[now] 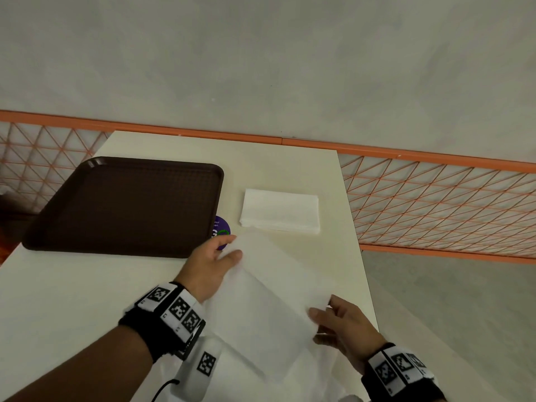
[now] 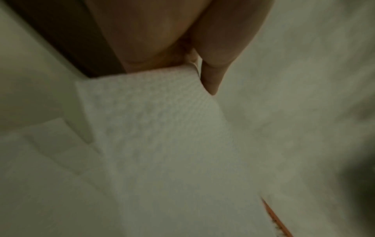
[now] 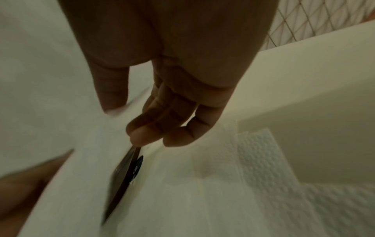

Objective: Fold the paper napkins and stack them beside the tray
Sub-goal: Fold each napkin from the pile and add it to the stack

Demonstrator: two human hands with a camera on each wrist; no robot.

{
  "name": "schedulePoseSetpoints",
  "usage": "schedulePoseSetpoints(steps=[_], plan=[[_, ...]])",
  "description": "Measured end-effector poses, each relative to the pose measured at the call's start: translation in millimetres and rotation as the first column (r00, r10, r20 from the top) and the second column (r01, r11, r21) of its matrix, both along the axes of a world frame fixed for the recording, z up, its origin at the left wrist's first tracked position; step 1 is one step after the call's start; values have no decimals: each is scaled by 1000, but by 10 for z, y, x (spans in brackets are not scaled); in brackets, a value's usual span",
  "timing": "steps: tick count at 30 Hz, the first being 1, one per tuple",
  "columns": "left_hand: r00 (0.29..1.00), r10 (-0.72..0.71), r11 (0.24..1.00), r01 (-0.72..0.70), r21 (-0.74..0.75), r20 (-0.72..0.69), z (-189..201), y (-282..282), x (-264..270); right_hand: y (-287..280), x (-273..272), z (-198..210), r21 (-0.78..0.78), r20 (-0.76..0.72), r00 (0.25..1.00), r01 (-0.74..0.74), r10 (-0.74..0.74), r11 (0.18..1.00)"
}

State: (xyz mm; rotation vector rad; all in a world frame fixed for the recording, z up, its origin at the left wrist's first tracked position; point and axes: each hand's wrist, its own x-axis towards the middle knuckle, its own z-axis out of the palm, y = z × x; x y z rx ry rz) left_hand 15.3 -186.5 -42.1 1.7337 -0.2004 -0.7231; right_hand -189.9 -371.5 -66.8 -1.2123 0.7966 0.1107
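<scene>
the napkin (image 1: 269, 288) hung in the air between both hands, low over the near right part of the tabletop (image 1: 87, 300). the left hand (image 1: 210, 266) pinched its far corner between thumb and fingers; the right hand (image 1: 340, 322) pinched the near right edge the same way. it looked feather-light, limp and easy to tear or crease, so corners and edges seemed the safest holds. more loose sheets lay under it. the stack (image 1: 280, 210) sat just right of the tray (image 1: 127, 206), apart from it. the tabletop was smooth and cream; an orange mesh fence (image 1: 435, 204) and grey floor lay beyond.
</scene>
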Motion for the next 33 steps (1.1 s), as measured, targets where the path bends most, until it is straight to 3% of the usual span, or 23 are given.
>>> schedulePoseSetpoints(steps=[3, 5, 9, 13, 16, 21, 26, 31, 33], plan=[[997, 66, 997, -68, 45, 51, -128, 80, 14, -16, 59, 40, 47, 6, 992, 124, -124, 991], [992, 37, 994, -49, 101, 118, -151, 96, -23, -12, 133, 76, 47, 25, 984, 174, -176, 984], [984, -23, 991, -1, 131, 176, -121, 99, -52, -25, 256, 143, -63, 112, 972, 215, -207, 975], [985, -28, 996, 13, 92, 171, -10, 109, -13, -84, 338, 238, -186, 193, 971, 174, -138, 967], [975, -135, 985, 112, 134, 176, 35, 140, 41, -142, 402, 282, -254, 193, 977, 145, -96, 956], [907, -222, 955, 128, 268, 357, 138, 116, 31, -205, 458, 304, -381, 155, 987, 91, -33, 920], [882, -182, 968, 85, 234, 435, 174, 116, 16, -213, 457, 327, -660, 48, 996, -22, 71, 751], [878, -196, 965, 94, 245, 436, 151, 114, 51, -244, 424, 318, -785, 11, 993, -65, 119, 616], [892, -190, 970, 106, 220, 409, 155, 114, 75, -275, 420, 320, -775, 2, 991, -82, 132, 627]])
